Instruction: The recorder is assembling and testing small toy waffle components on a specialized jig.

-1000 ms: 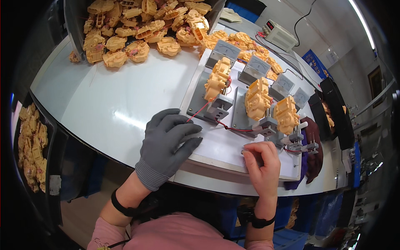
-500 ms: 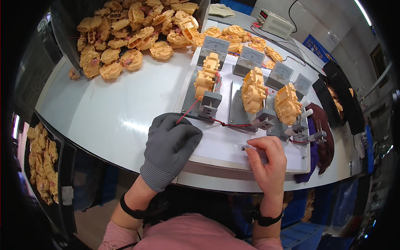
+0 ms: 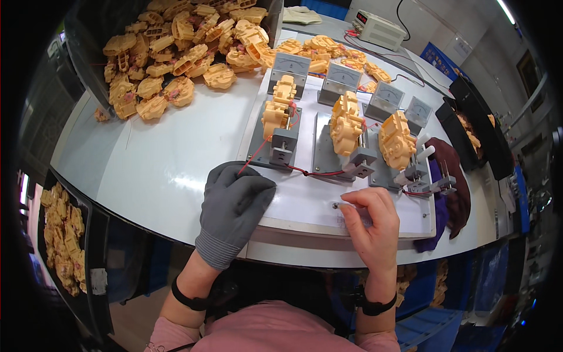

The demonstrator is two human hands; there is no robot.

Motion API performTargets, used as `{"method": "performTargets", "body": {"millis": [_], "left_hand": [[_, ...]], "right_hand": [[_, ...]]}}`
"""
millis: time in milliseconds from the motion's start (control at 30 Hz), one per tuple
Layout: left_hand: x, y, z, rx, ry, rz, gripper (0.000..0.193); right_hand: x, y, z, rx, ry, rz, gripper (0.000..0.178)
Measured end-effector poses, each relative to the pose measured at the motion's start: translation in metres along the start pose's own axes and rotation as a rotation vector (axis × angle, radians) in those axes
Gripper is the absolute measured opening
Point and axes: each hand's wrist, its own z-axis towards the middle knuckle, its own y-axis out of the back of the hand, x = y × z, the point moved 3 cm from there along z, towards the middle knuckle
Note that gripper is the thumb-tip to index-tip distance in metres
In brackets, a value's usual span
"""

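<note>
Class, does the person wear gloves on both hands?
No: the left hand wears a grey glove, but the right hand is bare.

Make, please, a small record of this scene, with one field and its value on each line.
Left hand: gray-gloved; a red wire runs to it, grip unclear
Right hand: bare, half open, near a small metal stud; contact unclear
Mounted: three cream housings on gray fixtures
Behind these: four dial meters
Back left: heap of loose cream parts
</note>
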Motion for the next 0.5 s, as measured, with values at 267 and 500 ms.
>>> {"method": "performTargets", "body": {"millis": [267, 500], "left_hand": [[-0.0032, 0.0005, -0.0007, 0.009, 0.014, -0.009, 0.009], [-0.0002, -0.0038, 0.0003, 0.067, -0.062, -0.058, 0.011]], "right_hand": [[0.0013, 0.0014, 0.0015, -0.002, 0.015, -0.014, 0.014], [0.0002, 0.0074, -0.0027, -0.002, -0.011, -0.081, 0.010]]}}
